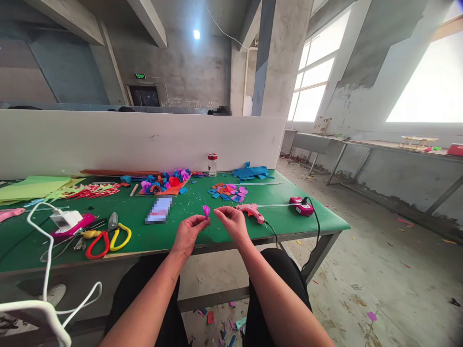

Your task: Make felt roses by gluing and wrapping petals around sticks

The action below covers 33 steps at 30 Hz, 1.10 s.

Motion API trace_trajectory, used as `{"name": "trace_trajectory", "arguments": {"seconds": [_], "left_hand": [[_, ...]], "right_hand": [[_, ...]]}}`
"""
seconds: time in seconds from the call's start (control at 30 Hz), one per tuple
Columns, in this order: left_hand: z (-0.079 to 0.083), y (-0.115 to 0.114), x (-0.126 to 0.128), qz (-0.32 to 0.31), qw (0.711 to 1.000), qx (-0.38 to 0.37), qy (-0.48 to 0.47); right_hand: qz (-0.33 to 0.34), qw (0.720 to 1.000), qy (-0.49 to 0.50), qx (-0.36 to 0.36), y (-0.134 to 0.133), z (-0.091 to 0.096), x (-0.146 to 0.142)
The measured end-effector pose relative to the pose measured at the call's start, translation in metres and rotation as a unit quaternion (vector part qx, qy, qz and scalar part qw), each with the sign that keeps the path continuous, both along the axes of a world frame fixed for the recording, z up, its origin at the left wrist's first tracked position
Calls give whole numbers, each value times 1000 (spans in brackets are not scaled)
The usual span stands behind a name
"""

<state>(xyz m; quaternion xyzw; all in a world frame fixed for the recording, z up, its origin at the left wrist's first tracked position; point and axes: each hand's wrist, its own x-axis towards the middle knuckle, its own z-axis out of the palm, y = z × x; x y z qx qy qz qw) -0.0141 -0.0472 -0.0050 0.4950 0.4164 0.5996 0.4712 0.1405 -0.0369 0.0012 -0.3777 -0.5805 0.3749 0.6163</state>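
My left hand (pixel 190 231) pinches a small rolled magenta felt piece (pixel 206 210) just above the front edge of the green table (pixel 152 231). My right hand (pixel 231 222) is beside it, fingers curled and pinched together near the piece; I cannot make out anything in them. A pink glue gun (pixel 251 212) lies on the table right behind my right hand, its black cord running off the edge. Loose felt petals (pixel 228 192) in blue, pink and orange lie further back.
Finished felt flowers (pixel 166 180) sit on an orange sheet at the back. Red and yellow scissors (pixel 108 238) and pliers lie at the left with a white charger (pixel 65 219). A glass jar (pixel 212 164) stands by the white partition. A pink power strip (pixel 302 206) is at the right.
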Motion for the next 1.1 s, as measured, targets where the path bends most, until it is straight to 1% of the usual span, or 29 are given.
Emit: {"name": "trace_trajectory", "arguments": {"seconds": [0.23,0.43,0.67,0.77,0.87,0.97,1.03,1.1], "left_hand": [[-1,-1,2,1,999,0,41],[1,-4,5,-2,999,1,53],[-2,-3,4,-6,999,5,47],[-3,-2,4,-8,999,7,47],[-3,-1,4,5,999,17,45],[-2,-1,4,28,997,53,48],[-2,-1,3,44,993,87,65],[-3,-1,1,62,986,123,97]], "right_hand": [[-60,997,-51,26,-9,7,-4],[-75,995,-64,23,-10,7,-4],[-101,990,-81,47,-14,8,-8],[-93,993,-63,43,-12,8,-8],[-59,998,2,24,-6,7,-5],[-29,998,55,18,0,5,0],[-20,998,51,25,1,4,3],[-9,999,20,33,0,3,5]]}}
